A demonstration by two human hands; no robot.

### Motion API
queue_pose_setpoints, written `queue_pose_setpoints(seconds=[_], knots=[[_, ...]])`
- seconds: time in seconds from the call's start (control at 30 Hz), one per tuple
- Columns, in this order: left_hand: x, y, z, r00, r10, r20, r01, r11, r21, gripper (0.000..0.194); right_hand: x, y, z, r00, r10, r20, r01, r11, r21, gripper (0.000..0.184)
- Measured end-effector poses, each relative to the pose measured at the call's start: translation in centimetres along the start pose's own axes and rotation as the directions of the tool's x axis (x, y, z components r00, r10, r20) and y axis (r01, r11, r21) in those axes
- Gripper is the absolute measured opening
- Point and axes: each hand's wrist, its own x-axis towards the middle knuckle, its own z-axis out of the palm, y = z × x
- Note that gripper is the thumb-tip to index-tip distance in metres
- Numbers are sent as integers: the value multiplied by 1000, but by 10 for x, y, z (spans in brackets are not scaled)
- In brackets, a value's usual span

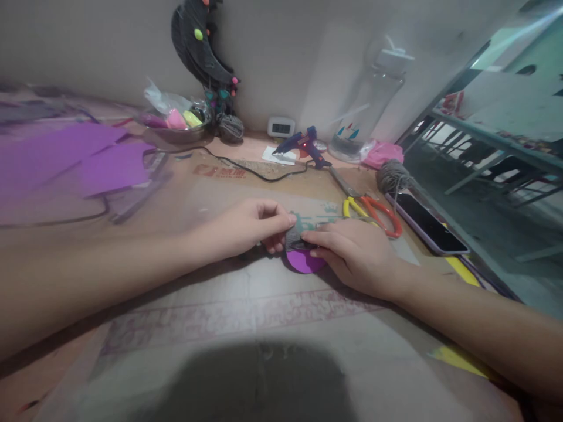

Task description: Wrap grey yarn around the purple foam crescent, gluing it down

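Between my hands is a small purple disc (305, 262), its upper part covered by rows of grey yarn (294, 239). My left hand (267, 225) pinches the left edge of the yarn-covered part between thumb and fingers. On the other side, my right hand (352, 249) grips the disc's right edge, with its index fingertip lying on the yarn. The right fingers hide part of the disc. Just beyond my right hand lie scissors (373, 211) with red and yellow handles.
A blue glue gun (303, 143) with a lit red light stands behind, its black cord trailing left. Around it are a small clock (281, 126), a clear bottle (367, 117), a grey yarn ball (393, 176) and a phone (428, 223). Purple sheets (114, 167) lie left, near a metal bowl (176, 133).
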Motion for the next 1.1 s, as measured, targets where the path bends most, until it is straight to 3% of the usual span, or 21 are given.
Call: queue_pose_setpoints(seconds=[0.57,0.87,1.1], knots=[[1,0,0,999,-13,34,13,1000,5,30,-2,3,3,1000,-21,-22,21,1000,-6,15],[1,0,0,1000,2,23,-2,1000,-2,29,-1,-2,-5,998,-48,-33,48,999,13,24],[1,1,1,999,-18,27,18,1000,-6,30,0,0,-2,997,-37,-67,35,999,-26,17]])
